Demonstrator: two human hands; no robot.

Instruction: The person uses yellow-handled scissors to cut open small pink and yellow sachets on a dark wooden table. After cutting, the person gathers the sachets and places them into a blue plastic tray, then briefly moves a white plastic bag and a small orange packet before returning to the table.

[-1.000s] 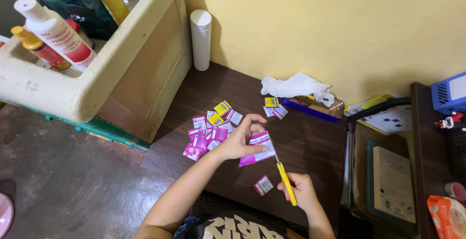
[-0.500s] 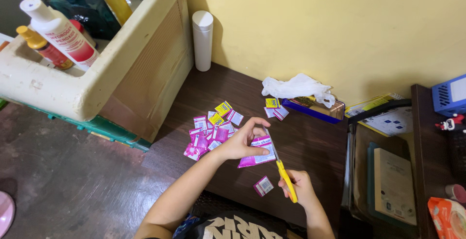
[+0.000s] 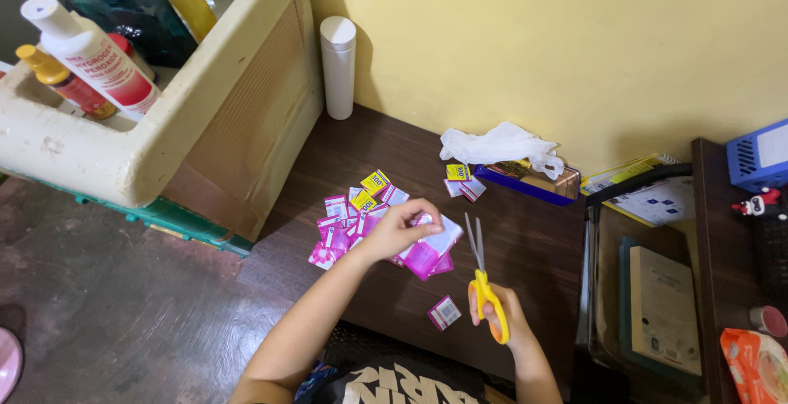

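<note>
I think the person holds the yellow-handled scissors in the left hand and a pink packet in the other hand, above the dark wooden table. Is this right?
Not quite. In the head view the yellow-handled scissors are in the right hand, and the left hand holds the pink packet. The rest is right: both are above the dark wooden table.

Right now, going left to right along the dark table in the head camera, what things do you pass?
Pile of pink and yellow packets → left hand → pink wrapper → yellow-handled scissors → blue tray.
</note>
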